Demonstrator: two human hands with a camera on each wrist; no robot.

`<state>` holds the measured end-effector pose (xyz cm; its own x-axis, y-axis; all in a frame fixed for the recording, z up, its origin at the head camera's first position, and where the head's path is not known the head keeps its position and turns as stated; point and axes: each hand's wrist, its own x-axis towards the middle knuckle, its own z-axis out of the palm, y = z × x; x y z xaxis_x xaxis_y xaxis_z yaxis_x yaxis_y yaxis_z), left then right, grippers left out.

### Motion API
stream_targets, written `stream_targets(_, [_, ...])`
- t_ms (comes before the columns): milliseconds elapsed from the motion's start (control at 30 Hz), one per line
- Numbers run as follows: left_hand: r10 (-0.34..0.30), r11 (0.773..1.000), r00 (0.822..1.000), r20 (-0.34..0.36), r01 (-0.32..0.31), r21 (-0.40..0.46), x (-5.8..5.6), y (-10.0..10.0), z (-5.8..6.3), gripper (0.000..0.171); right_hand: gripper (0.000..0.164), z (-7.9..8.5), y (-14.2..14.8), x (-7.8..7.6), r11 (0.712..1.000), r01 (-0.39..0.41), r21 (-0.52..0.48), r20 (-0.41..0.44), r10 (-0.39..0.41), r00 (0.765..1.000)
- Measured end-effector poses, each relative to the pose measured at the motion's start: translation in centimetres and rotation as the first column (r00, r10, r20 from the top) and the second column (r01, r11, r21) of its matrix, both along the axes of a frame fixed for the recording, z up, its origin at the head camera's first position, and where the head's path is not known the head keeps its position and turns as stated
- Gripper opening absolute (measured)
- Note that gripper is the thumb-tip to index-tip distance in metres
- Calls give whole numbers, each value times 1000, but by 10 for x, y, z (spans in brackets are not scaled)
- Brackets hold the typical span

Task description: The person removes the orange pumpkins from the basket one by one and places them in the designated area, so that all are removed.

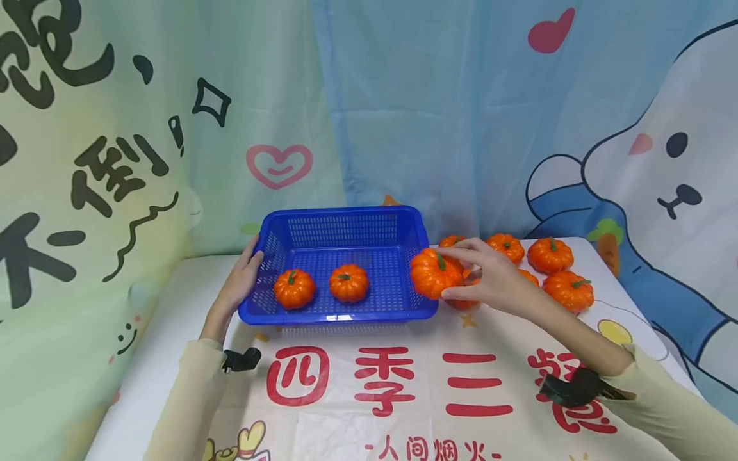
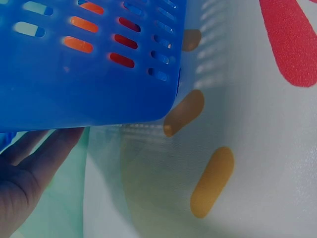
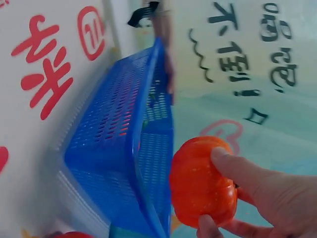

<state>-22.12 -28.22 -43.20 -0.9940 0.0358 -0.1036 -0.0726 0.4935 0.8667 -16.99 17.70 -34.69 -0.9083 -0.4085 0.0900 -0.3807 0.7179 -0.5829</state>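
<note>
At the left end of a blue plastic basket (image 1: 340, 317) is my left hand (image 1: 239, 282), its straight fingers against the outside by the rim; in the left wrist view the fingertips go out of sight behind the basket. Two small orange pumpkins with green stems, a left one (image 1: 295, 289) and a right one (image 1: 348, 283), sit inside the basket. My right hand (image 1: 490, 275) pinches another pumpkin (image 1: 434, 273) between thumb and fingers, level with the basket's right end. In the right wrist view this held pumpkin (image 3: 202, 181) appears just beside the basket rim.
Several more pumpkins (image 1: 550, 255) lie on the table to the right of the basket, some partly hidden behind my right hand. A printed cloth (image 1: 426, 397) with red characters covers the table in front. A patterned curtain (image 1: 398, 141) hangs behind.
</note>
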Motion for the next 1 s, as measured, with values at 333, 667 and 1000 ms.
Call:
stream_targets(333, [3,998,999,-42,-5,-59,0,-3,-5,58,69,-10,48,55,978,186,-94,23,-184,983])
stream_targets(667, [-3,999,999,-36,1,-53,-1,-3,-7,58,67,-19,52,70,976,197,-96,41,-194,980])
stream_targets(1000, [-3,999,1000,-30,2,-41,2,-3,-6,59,68,-33,63,68,983,171,-58,81,-166,983])
